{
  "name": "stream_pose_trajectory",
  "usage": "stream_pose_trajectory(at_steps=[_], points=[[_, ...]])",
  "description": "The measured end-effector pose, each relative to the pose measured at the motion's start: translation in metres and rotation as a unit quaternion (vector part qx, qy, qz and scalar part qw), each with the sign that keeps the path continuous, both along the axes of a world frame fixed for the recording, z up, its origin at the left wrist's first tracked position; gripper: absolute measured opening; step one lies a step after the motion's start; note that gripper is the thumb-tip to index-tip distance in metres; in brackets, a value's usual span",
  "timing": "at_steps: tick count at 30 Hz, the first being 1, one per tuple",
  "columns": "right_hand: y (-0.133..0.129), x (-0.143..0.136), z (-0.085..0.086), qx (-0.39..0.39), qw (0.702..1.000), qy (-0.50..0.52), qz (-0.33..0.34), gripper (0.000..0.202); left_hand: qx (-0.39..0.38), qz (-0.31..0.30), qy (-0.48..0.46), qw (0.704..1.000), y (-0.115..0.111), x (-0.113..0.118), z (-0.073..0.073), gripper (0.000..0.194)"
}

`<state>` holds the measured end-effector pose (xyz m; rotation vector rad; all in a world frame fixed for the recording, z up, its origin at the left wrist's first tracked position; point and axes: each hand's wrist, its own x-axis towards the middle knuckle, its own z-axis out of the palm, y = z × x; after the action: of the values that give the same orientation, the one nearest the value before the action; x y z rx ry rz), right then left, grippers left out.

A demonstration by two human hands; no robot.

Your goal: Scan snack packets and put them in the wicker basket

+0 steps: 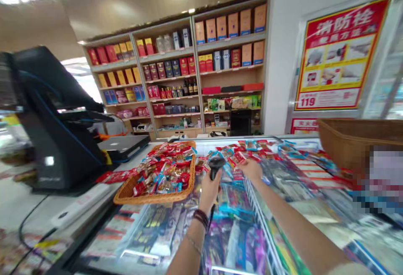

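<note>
My left hand (pixel 210 189) is wrapped round the handle of a black handheld scanner (pixel 216 162), held above the glass top of a freezer. My right hand (pixel 251 169) reaches forward beside it, its fingers at a small red packet (pixel 239 157) among the loose snack packets. Left of my hands, an orange wicker basket (pixel 154 198) full of red and blue wrapped snacks rests on the freezer top.
A black register terminal (pixel 59 132) stands at the left, near a dark flat box (pixel 124 145). A brown basket (pixel 359 134) is at the right. Packaged goods show through the glass (pixel 166 229). Behind are stocked shelves (pixel 195 52) and a red poster (pixel 340 56).
</note>
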<state>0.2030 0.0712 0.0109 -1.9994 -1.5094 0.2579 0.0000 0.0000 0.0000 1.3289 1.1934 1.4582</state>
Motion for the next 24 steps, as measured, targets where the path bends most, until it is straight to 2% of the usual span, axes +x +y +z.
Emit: stream_pose_trajectory(at_steps=[4, 6, 8, 9, 11, 14, 18, 20, 24], points=[[-0.013, -0.009, -0.011, 0.057, 0.998, -0.039, 0.009, 0.025, -0.01, 0.004, 0.011, 1.0, -0.006, 0.0, 0.006, 0.052], [-0.013, -0.011, -0.013, 0.145, 0.986, -0.069, 0.041, 0.016, -0.011, 0.006, 0.006, 1.0, -0.008, -0.001, 0.008, 0.051], [-0.007, -0.01, -0.013, 0.205, 0.969, -0.103, 0.089, 0.024, -0.009, 0.005, -0.008, 1.0, -0.01, -0.002, 0.01, 0.05], [-0.003, -0.009, -0.012, 0.204, 0.966, -0.117, 0.11, 0.034, -0.007, 0.005, -0.016, 1.0, -0.011, -0.003, 0.01, 0.05], [0.006, -0.006, -0.008, 0.149, 0.97, -0.137, 0.137, 0.047, -0.007, 0.003, -0.029, 1.0, -0.011, -0.003, 0.01, 0.049], [0.016, -0.004, 0.004, 0.051, 0.971, -0.169, 0.159, 0.047, -0.013, -0.002, -0.028, 1.0, -0.011, -0.002, 0.01, 0.049], [0.019, -0.009, 0.021, -0.016, 0.952, -0.201, 0.232, 0.062, -0.014, -0.008, -0.002, 1.0, -0.01, -0.001, 0.009, 0.048], [0.018, -0.012, 0.025, -0.039, 0.941, -0.201, 0.269, 0.058, -0.013, -0.008, 0.006, 1.0, -0.01, -0.002, 0.009, 0.048], [0.016, -0.014, 0.019, -0.016, 0.939, -0.154, 0.308, 0.028, -0.018, -0.019, -0.002, 1.0, -0.011, -0.004, 0.01, 0.048]])
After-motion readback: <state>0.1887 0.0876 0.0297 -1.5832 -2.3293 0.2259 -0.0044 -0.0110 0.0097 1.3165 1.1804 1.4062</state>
